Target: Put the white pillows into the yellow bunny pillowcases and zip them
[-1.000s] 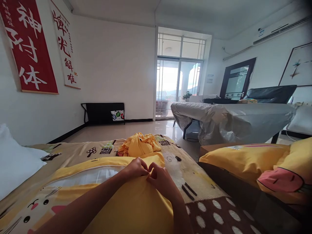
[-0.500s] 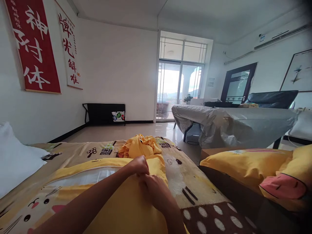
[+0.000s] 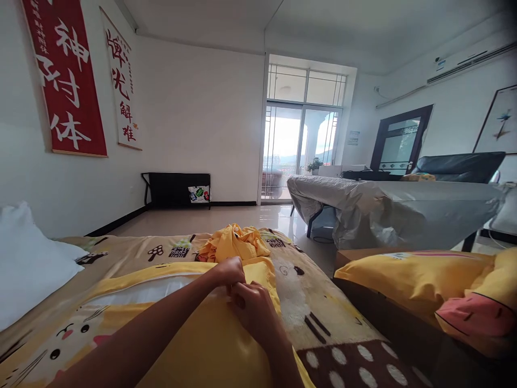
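My left hand and my right hand meet at the far edge of a yellow pillowcase that lies on the bed in front of me. Both hands are closed, pinching the fabric at its open end. A white pillow insert shows inside the opening, left of my hands. A crumpled yellow cloth lies just beyond my hands on the patterned bedspread.
A white pillow lies at the left. A yellow cushion with a pink patch rests on a low surface at the right. Beyond stand a table under a grey cover, a black rack and glass balcony doors.
My hands have drawn closer together and shifted slightly right along the pillowcase edge. The view has turned a little to the left.
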Motion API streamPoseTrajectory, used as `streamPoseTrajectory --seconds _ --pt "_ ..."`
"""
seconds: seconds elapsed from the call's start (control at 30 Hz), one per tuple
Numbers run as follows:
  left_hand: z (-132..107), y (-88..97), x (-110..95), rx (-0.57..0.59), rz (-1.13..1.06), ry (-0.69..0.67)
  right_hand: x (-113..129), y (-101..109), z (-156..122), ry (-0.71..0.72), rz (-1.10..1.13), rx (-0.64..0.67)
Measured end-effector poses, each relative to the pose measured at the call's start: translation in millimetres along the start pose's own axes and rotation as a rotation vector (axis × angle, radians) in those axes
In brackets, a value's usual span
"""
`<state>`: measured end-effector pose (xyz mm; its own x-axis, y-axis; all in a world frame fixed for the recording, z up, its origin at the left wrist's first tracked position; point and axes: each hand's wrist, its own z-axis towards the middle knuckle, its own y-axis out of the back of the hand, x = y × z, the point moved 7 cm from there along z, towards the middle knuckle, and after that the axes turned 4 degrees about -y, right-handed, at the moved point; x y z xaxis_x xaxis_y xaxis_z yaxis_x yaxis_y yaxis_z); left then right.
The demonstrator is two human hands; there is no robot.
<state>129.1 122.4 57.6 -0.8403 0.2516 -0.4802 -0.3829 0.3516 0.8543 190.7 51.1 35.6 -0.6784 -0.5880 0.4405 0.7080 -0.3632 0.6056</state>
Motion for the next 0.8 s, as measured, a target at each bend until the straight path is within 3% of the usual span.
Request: streamPoseTrajectory --seconds 0.33,0.47,0.63,0.8 --pt "0 -19.3 23 0.062 -0.244 -0.033 8 1 -2 0.173 -0.044 -0.268" --pt "1 -21.8 29 0.055 -0.294 -0.072 7 -2 -2 0.178 -0.053 -0.285" --pt "1 -18.7 28 -0.037 -0.247 -0.170 -3 -5 1 0.044 0.031 -0.149" --pt "-2 -18.2 27 -0.185 -0.147 -0.242 -32 -8 2 -0.217 0.284 0.191"
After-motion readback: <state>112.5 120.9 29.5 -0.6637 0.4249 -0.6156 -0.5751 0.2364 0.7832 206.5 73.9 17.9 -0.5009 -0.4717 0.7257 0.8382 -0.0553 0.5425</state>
